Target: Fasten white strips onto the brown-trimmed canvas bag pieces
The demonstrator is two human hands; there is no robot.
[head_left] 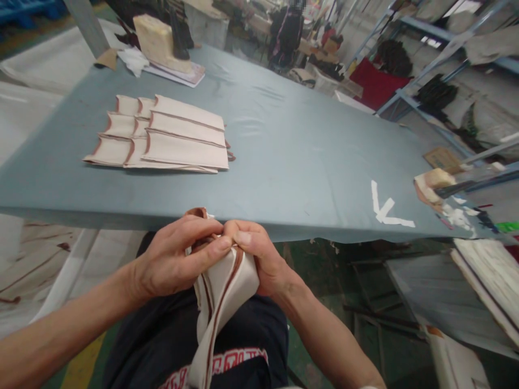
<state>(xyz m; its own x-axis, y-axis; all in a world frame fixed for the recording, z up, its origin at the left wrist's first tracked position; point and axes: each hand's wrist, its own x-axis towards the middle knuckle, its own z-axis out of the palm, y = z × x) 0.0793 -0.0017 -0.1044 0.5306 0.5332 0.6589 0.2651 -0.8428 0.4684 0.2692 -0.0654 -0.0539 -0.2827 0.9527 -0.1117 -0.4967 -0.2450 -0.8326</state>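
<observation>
A cream fabric pouch with brown edging (239,275) hangs over my lap, just in front of the table's near edge. My left hand (178,254) pinches its upper edge, thumb and fingers closed on the cloth. Close against it, my right hand (255,246) also grips the pouch, its thumb pressed at the brown seam. A brown loop (197,212) sticks out above my left fingers. The pouch's lower part drapes down in a folded strip. Fingertips hide the exact spot being pinched.
Overlapping rows of similar cream pieces (186,138) lie on the blue-green table (292,156). White paper strips (385,210) sit toward the right. A yellowish foam block (158,43) rests at the back left. Metal shelving (441,65) stands at the right, and a person (286,32) is in the background.
</observation>
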